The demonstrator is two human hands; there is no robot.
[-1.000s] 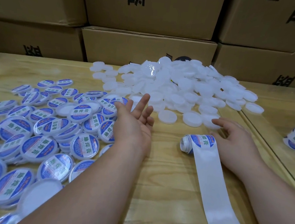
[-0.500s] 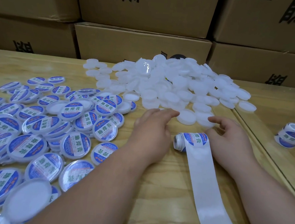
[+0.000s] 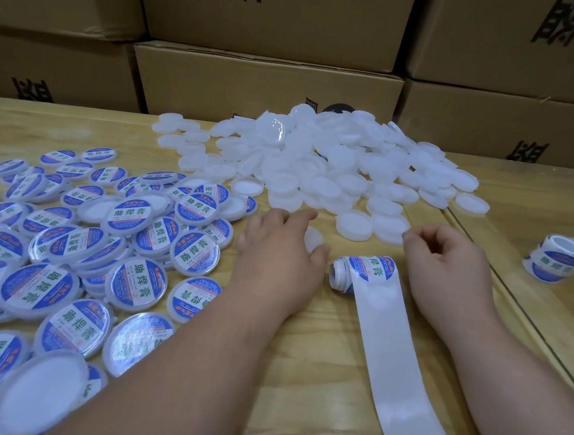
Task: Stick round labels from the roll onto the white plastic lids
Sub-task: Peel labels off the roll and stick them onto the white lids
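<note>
your table (image 3: 301,373) is pale wood with visible grain and a soft sheen. the plain lids (image 3: 333,173) heaped at its far side are milky white plastic, smooth and mostly matt; one (image 3: 270,132) near the top of the heap shines glassy. left of the heap, the labelled lids (image 3: 129,284) carry glossy printed paper that catches glare. the roll (image 3: 363,273) near you trails a smooth white backing strip (image 3: 394,363) with a faint satin shine. behind the heap, the boxes (image 3: 268,85) are matt brown cardboard.
</note>
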